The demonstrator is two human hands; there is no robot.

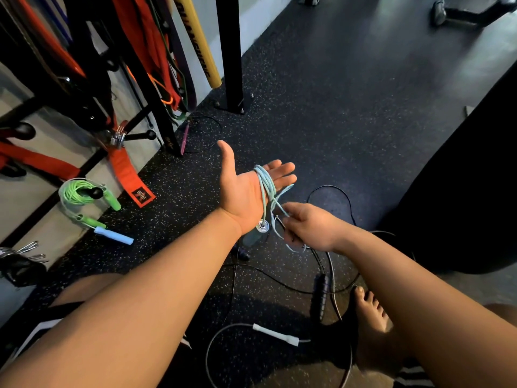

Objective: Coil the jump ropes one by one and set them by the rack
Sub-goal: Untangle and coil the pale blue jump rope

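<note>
A light blue jump rope (pixel 267 189) is looped several times around the palm of my left hand (pixel 246 189), which is held flat with fingers straight. My right hand (pixel 305 225) pinches the loose run of that rope just right of the palm. The rope's handle end with a metal disc (pixel 263 226) hangs under my left wrist. A coiled green jump rope (pixel 81 193) with green handles lies by the rack (pixel 156 107) at the left, beside a light blue handle (pixel 113 236). Black jump ropes (pixel 319 292) and a white-handled rope (pixel 275 334) lie tangled on the floor below my hands.
The rack holds red, orange and purple bands and a yellow tube (pixel 195 40). A black upright post (pixel 232 51) is bolted to the speckled rubber floor. A purple-handled rope (pixel 185 137) lies near the rack base. My bare foot (pixel 372 315) is at lower right, beside a large black object (pixel 461 191).
</note>
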